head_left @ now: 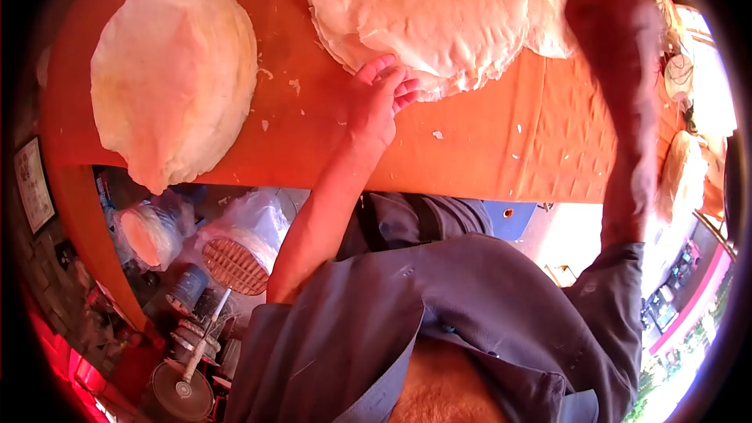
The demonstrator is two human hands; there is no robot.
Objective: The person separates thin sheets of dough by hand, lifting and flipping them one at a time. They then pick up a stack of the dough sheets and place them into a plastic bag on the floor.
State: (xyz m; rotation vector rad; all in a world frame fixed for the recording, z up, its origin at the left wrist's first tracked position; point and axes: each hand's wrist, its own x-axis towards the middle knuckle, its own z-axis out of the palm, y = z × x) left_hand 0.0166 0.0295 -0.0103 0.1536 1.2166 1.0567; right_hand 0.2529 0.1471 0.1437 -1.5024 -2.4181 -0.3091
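Left hand (374, 103), fingers parted, is at the near edge of the bread (427, 12) just beyond it; right hand (605, 4), farther right, is too blurred to tell its grip, and uneven pulling could tear thin sheets.

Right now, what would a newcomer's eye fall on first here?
Probably the large pile of pale, flat rounds at the top middle, on the orange table covering, with the left hand at its near edge. Next, the separate stack at the left, ending in a point toward the person. The blurred right forearm stretches up at the right.
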